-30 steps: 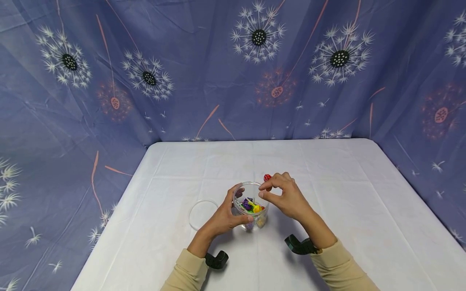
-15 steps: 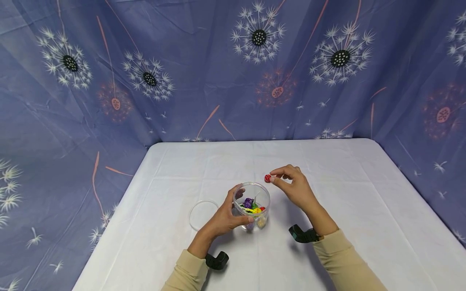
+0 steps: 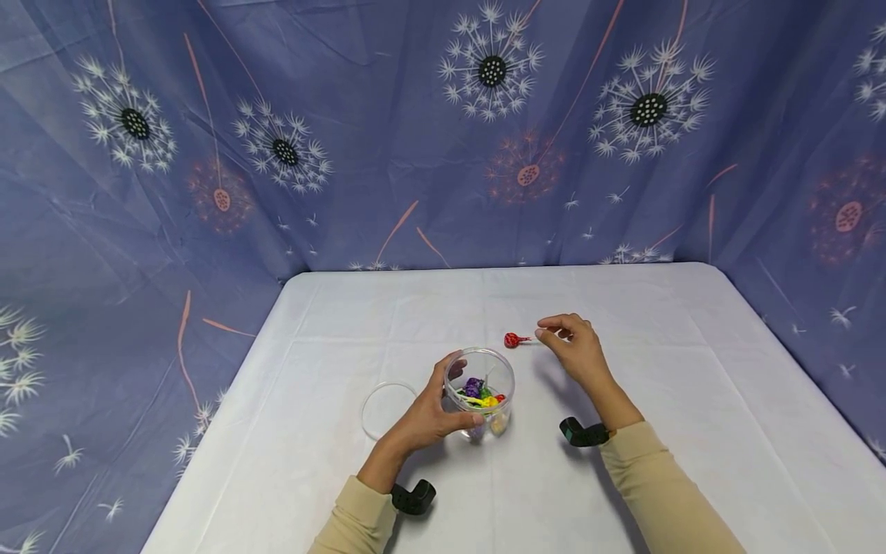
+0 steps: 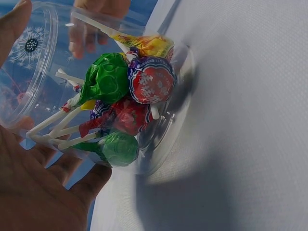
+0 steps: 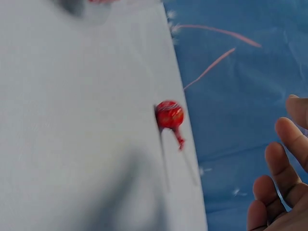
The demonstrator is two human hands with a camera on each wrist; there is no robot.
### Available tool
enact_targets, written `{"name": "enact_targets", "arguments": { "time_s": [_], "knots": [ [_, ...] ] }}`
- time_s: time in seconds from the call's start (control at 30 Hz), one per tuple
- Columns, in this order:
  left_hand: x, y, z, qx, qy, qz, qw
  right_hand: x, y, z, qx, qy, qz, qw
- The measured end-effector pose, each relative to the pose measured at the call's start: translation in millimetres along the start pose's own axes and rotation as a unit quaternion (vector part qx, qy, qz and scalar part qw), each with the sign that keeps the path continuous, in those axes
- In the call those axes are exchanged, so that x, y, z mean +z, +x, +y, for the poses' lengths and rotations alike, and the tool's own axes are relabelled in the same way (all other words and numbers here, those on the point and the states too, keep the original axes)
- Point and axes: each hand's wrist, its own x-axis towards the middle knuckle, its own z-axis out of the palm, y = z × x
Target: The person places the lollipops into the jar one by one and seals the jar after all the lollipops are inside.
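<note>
A clear plastic jar (image 3: pixel 479 378) holds several wrapped lollipops, among them a green one (image 4: pixel 105 77), a yellow one (image 4: pixel 151 46) and a purple-and-red one (image 4: pixel 152 81). My left hand (image 3: pixel 438 412) grips the jar from its left side, thumb at the front and fingers behind. A red-wrapped lollipop (image 5: pixel 170 115) lies on the white table behind and right of the jar, its stick pointing right. My right hand (image 3: pixel 571 346) hovers by the stick's end, fingers loosely bent. In the right wrist view its fingers (image 5: pixel 279 168) show apart from the stick, with nothing between them.
A clear round lid (image 3: pixel 388 412) lies flat on the white table (image 3: pixel 595 492), left of the jar and beside the left forearm. A blue curtain with dandelion prints (image 3: pixel 388 138) stands behind the table's back edge and at both sides.
My right hand has moved from over the jar's rim to the right, past the red lollipop, uncovering its stick. The left hand and jar have stayed nearly in place.
</note>
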Motion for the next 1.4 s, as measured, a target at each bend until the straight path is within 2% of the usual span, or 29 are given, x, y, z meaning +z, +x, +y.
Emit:
{"name": "enact_targets", "arguments": {
  "time_s": [0.37,0.6,0.73,0.83,1.07,1.4],
  "knots": [
    [0.0,-0.6,1.6,-0.004,-0.001,-0.003,1.0,4,13.1,25,0.041,-0.032,-0.012,0.9986],
    [-0.5,0.0,0.1,-0.002,-0.002,-0.006,1.0,8,21.3,33,0.049,-0.074,-0.049,0.9948],
    [-0.2,-0.1,1.2,-0.006,-0.003,-0.006,1.0,10,24.5,36,0.068,-0.091,-0.077,0.9905],
    [-0.4,-1.5,7.1,-0.008,-0.003,-0.007,0.9999,11,26.0,38,0.082,-0.1,-0.095,0.9871],
    [-3.8,-9.9,32.8,-0.014,-0.009,-0.015,0.9998,14,27.6,44,0.096,-0.116,-0.116,0.9818],
    [-3.6,-11.0,34.8,-0.014,-0.009,-0.009,0.9998,16,26.6,46,0.087,-0.138,-0.113,0.9801]
  ]
}}
